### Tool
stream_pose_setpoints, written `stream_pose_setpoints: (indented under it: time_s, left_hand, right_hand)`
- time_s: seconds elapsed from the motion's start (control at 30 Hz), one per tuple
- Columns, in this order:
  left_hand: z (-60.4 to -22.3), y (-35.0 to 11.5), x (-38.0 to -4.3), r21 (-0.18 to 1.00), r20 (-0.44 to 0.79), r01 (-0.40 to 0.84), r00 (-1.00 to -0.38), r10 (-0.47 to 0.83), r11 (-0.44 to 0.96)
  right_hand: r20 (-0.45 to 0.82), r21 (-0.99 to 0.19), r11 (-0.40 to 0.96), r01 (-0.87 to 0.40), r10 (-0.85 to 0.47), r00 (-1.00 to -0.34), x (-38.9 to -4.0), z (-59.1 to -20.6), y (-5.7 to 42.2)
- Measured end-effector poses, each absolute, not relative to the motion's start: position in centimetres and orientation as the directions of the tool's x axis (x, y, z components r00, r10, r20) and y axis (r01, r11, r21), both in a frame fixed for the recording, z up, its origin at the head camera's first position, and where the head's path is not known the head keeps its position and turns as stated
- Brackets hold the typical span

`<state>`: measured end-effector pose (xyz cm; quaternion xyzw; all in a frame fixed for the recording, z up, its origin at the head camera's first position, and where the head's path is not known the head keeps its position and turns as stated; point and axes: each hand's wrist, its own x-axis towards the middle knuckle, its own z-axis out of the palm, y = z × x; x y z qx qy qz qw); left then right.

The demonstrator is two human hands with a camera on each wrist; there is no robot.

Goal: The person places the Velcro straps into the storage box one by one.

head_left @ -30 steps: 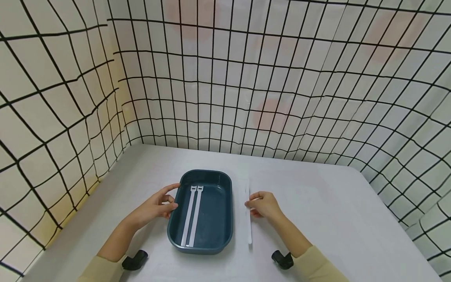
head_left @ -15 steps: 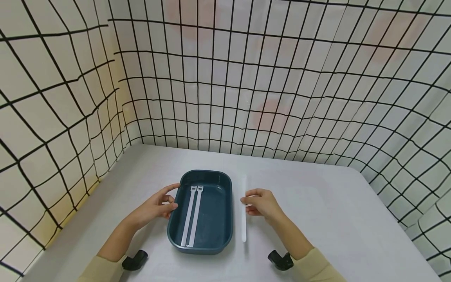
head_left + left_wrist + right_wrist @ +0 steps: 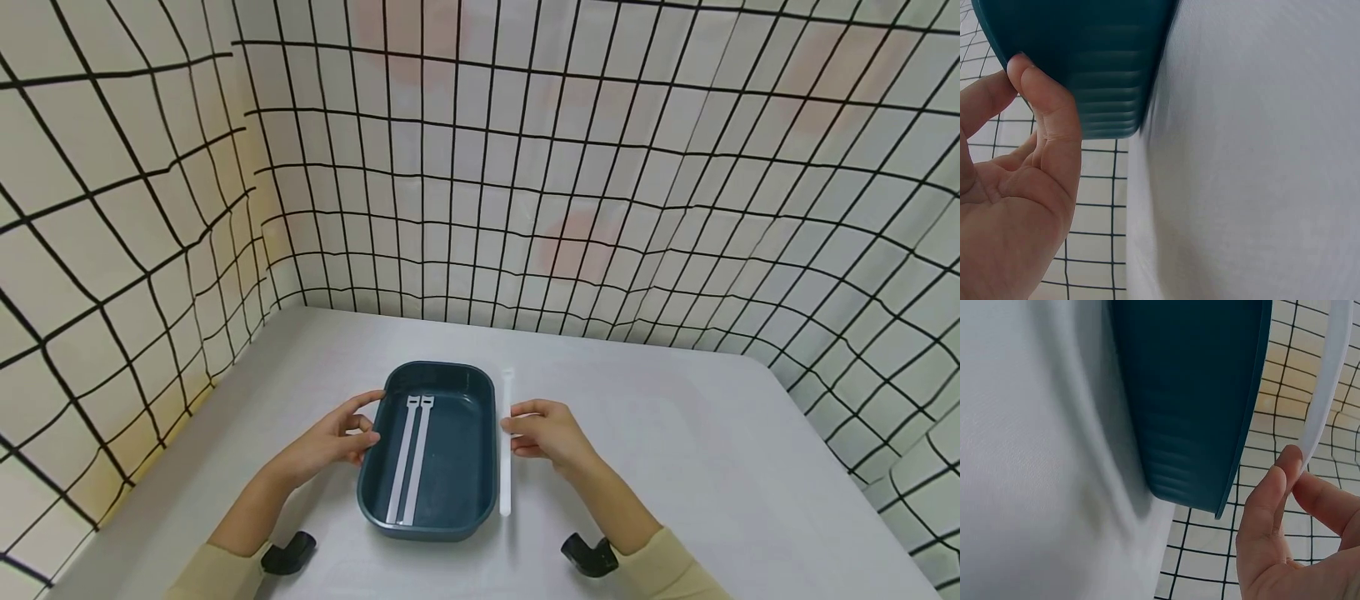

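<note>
A dark teal tray (image 3: 459,467) stands on the white table. Two white cable ties (image 3: 398,467) with slotted heads lie side by side lengthwise in its left half. At the tray's left rim my left hand (image 3: 333,437) holds on with thumb and fingertips; the left wrist view shows fingertips (image 3: 1025,72) against the rim. My right hand (image 3: 551,433) pinches another white cable tie (image 3: 506,487) near its middle. That tie hangs lengthwise just outside the tray's right rim. In the right wrist view the held cable tie (image 3: 1329,369) bends slightly above the thumb and finger.
Black wire mesh (image 3: 480,192) stands along the back and both sides of the table (image 3: 675,458). Black wrist-worn devices (image 3: 288,553) sit at both cuffs. White cloth covers the tabletop around the tray.
My right hand has moved left with the cable tie, bringing it close to the tray's right rim. The tie has turned its broad face up. The left hand and tray have stayed put.
</note>
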<state>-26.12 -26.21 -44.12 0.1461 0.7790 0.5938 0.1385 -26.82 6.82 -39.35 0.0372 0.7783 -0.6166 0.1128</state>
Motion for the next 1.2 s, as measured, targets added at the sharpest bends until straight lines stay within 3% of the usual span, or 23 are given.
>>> stream_pose_setpoints:
  time_s: [1.2]
  left_hand:
    - [-44.1,-26.1,-26.2,0.962,-0.057,0.048,-0.927,0.37,0.269]
  right_hand:
    - [-0.194,-0.968,0.202,0.148,-0.231,-0.953,-27.2,-39.7,1.2]
